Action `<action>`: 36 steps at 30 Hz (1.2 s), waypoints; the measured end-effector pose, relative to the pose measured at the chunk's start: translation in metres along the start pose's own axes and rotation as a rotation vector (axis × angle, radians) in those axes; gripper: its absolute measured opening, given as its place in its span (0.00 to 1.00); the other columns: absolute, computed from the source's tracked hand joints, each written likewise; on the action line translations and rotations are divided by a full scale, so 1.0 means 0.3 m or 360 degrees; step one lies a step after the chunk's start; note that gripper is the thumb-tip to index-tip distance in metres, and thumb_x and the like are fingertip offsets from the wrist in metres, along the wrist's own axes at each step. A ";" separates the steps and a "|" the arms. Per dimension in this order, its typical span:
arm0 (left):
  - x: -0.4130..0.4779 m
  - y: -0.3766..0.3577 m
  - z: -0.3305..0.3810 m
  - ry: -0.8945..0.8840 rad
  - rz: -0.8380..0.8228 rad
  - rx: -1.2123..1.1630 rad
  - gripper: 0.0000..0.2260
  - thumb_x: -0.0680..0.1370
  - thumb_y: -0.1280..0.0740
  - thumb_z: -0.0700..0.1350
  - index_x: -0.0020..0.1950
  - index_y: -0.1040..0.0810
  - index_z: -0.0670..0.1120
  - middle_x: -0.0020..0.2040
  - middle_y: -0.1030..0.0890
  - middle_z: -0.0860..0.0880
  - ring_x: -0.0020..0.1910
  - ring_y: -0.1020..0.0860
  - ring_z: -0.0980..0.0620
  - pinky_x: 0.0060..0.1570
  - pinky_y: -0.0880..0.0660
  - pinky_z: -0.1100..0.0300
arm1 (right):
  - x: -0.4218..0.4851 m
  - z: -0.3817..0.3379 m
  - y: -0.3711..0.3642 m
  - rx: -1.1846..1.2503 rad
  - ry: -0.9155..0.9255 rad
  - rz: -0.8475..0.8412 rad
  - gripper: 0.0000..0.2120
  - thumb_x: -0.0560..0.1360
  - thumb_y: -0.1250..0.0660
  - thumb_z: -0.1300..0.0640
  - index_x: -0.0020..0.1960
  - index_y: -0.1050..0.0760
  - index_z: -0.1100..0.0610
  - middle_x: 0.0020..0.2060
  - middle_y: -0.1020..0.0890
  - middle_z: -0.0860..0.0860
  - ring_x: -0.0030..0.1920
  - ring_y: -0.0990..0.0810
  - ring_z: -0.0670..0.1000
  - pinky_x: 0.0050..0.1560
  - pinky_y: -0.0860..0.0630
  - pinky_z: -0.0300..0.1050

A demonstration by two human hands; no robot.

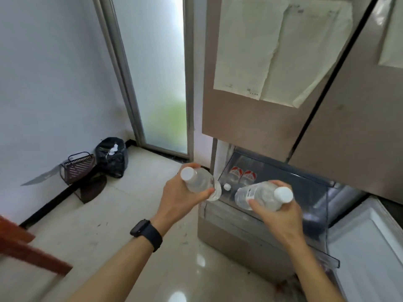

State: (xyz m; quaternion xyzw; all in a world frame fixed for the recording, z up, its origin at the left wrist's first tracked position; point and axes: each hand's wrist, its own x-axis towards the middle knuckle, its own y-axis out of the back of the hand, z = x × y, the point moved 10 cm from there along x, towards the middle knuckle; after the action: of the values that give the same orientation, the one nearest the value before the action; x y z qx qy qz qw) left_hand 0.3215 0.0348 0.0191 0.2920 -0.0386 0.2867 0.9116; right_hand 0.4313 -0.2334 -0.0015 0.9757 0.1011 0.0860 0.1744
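Observation:
My left hand (182, 198) grips a clear plastic water bottle (199, 182) with a white cap, its cap end pointing up toward me. My right hand (278, 211) holds a second clear water bottle (257, 195), tilted with its white cap to the right. Both bottles hang just above the front edge of a pulled-out fridge drawer (257, 216). Inside the drawer lie two bottles with red labels (242, 174) and one more white cap (227, 187). A dark watch sits on my left wrist.
The fridge's upper doors (327, 127) carry taped paper sheets. A white open lower door or lid (366, 247) stands at the right. On the tiled floor at the left are a black bin bag (112, 156), a dark wire basket (77, 166) and a red-brown wooden edge (26, 247).

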 end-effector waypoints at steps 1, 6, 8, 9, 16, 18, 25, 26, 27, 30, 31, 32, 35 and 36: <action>-0.054 0.099 -0.023 0.0023 0.0061 0.0019 0.28 0.66 0.19 0.57 0.61 0.28 0.60 0.51 0.22 0.66 0.51 0.23 0.66 0.47 0.25 0.71 | -0.048 -0.075 -0.065 0.0016 0.0069 -0.0070 0.30 0.64 0.17 0.53 0.60 0.28 0.43 0.51 0.21 0.41 0.50 0.20 0.43 0.43 0.20 0.38; -0.410 0.595 -0.237 0.0269 0.0371 0.0150 0.29 0.64 0.19 0.61 0.60 0.27 0.62 0.50 0.21 0.64 0.49 0.22 0.61 0.46 0.24 0.62 | -0.376 -0.324 -0.470 0.0053 0.0258 -0.0509 0.28 0.66 0.19 0.52 0.59 0.29 0.41 0.51 0.23 0.40 0.51 0.21 0.43 0.45 0.19 0.42; -0.585 0.781 -0.328 0.0385 0.0473 0.0199 0.29 0.64 0.19 0.62 0.61 0.27 0.62 0.50 0.21 0.64 0.49 0.22 0.61 0.46 0.25 0.63 | -0.522 -0.383 -0.654 0.0026 0.0283 -0.0704 0.26 0.66 0.19 0.52 0.57 0.29 0.39 0.49 0.22 0.39 0.48 0.21 0.41 0.42 0.22 0.38; -0.680 0.868 -0.370 0.0449 0.0517 0.0235 0.29 0.64 0.20 0.62 0.61 0.27 0.62 0.49 0.21 0.64 0.49 0.22 0.62 0.46 0.25 0.63 | -0.599 -0.403 -0.747 0.0004 0.0281 -0.0804 0.26 0.66 0.20 0.51 0.56 0.29 0.38 0.49 0.21 0.39 0.47 0.21 0.41 0.41 0.22 0.38; -1.285 1.410 -0.609 0.0919 0.0882 0.0447 0.34 0.66 0.23 0.66 0.68 0.29 0.56 0.57 0.20 0.56 0.55 0.22 0.55 0.53 0.24 0.58 | -1.131 -0.627 -1.304 -0.0113 0.0473 -0.1433 0.25 0.66 0.21 0.49 0.58 0.28 0.45 0.47 0.20 0.41 0.46 0.22 0.41 0.38 0.28 0.36; -1.442 1.528 -0.665 0.1024 0.1013 0.0444 0.32 0.68 0.24 0.64 0.67 0.28 0.53 0.57 0.20 0.54 0.54 0.22 0.54 0.53 0.24 0.58 | -1.268 -0.690 -1.441 -0.0145 0.0538 -0.1605 0.24 0.66 0.22 0.49 0.58 0.28 0.46 0.47 0.20 0.43 0.46 0.22 0.41 0.38 0.29 0.36; -1.883 1.860 -0.885 0.1391 0.1278 0.0431 0.29 0.71 0.26 0.64 0.63 0.30 0.50 0.56 0.22 0.50 0.53 0.22 0.48 0.53 0.23 0.50 | -1.663 -0.836 -1.915 -0.0301 0.0718 -0.1986 0.27 0.62 0.24 0.42 0.56 0.29 0.46 0.46 0.19 0.44 0.46 0.18 0.47 0.41 0.20 0.46; -1.925 1.906 -0.915 0.1431 0.1299 0.0453 0.29 0.71 0.27 0.64 0.64 0.30 0.50 0.56 0.22 0.50 0.53 0.22 0.48 0.52 0.23 0.51 | -1.714 -0.855 -1.981 -0.0300 0.0737 -0.2025 0.29 0.61 0.24 0.41 0.58 0.30 0.46 0.46 0.19 0.44 0.46 0.18 0.47 0.43 0.19 0.47; -1.966 1.954 -0.949 0.1482 0.1315 0.0478 0.30 0.72 0.28 0.65 0.65 0.31 0.49 0.56 0.23 0.50 0.53 0.22 0.47 0.51 0.24 0.52 | -1.763 -0.874 -2.045 -0.0278 0.0736 -0.2070 0.31 0.61 0.24 0.41 0.60 0.32 0.45 0.48 0.20 0.44 0.48 0.18 0.48 0.44 0.18 0.49; -2.054 2.111 -1.060 0.1575 0.1374 0.0510 0.32 0.73 0.30 0.67 0.68 0.33 0.50 0.57 0.24 0.50 0.54 0.21 0.45 0.49 0.25 0.51 | -1.901 -0.933 -2.240 -0.0229 0.0762 -0.2190 0.35 0.63 0.22 0.43 0.61 0.39 0.42 0.52 0.24 0.42 0.52 0.21 0.48 0.51 0.18 0.54; -2.074 2.167 -1.092 0.1601 0.1394 0.0517 0.33 0.73 0.30 0.67 0.69 0.34 0.50 0.58 0.24 0.50 0.54 0.21 0.44 0.49 0.24 0.51 | -1.939 -0.956 -2.302 -0.0213 0.0777 -0.2208 0.35 0.63 0.21 0.44 0.61 0.39 0.41 0.52 0.24 0.41 0.53 0.22 0.47 0.54 0.20 0.53; -2.090 2.222 -1.120 0.1624 0.1403 0.0534 0.34 0.73 0.31 0.67 0.70 0.35 0.49 0.59 0.24 0.50 0.55 0.21 0.43 0.49 0.24 0.51 | -1.974 -0.981 -2.360 -0.0197 0.0785 -0.2223 0.35 0.64 0.21 0.44 0.61 0.39 0.41 0.53 0.24 0.41 0.54 0.22 0.47 0.56 0.21 0.53; -2.115 2.378 -1.215 0.1701 0.1357 0.0553 0.35 0.75 0.32 0.65 0.75 0.40 0.50 0.64 0.26 0.48 0.59 0.22 0.40 0.50 0.25 0.51 | -2.082 -1.034 -2.544 -0.0251 0.0833 -0.2334 0.34 0.66 0.21 0.46 0.63 0.38 0.42 0.52 0.24 0.42 0.52 0.24 0.47 0.52 0.24 0.46; -2.123 2.421 -1.246 0.1721 0.1346 0.0540 0.35 0.76 0.32 0.65 0.75 0.42 0.50 0.65 0.26 0.48 0.60 0.22 0.40 0.51 0.25 0.51 | -2.120 -1.051 -2.599 -0.0271 0.0859 -0.2389 0.33 0.67 0.21 0.46 0.63 0.38 0.42 0.50 0.25 0.41 0.50 0.25 0.46 0.48 0.27 0.43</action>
State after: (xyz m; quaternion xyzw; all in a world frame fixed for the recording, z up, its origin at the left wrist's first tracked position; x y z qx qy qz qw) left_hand -0.6412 0.4066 -0.0707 0.2066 0.3547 0.7232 0.5554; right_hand -0.3768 0.4403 -0.0732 0.5761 0.7622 0.1860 0.2291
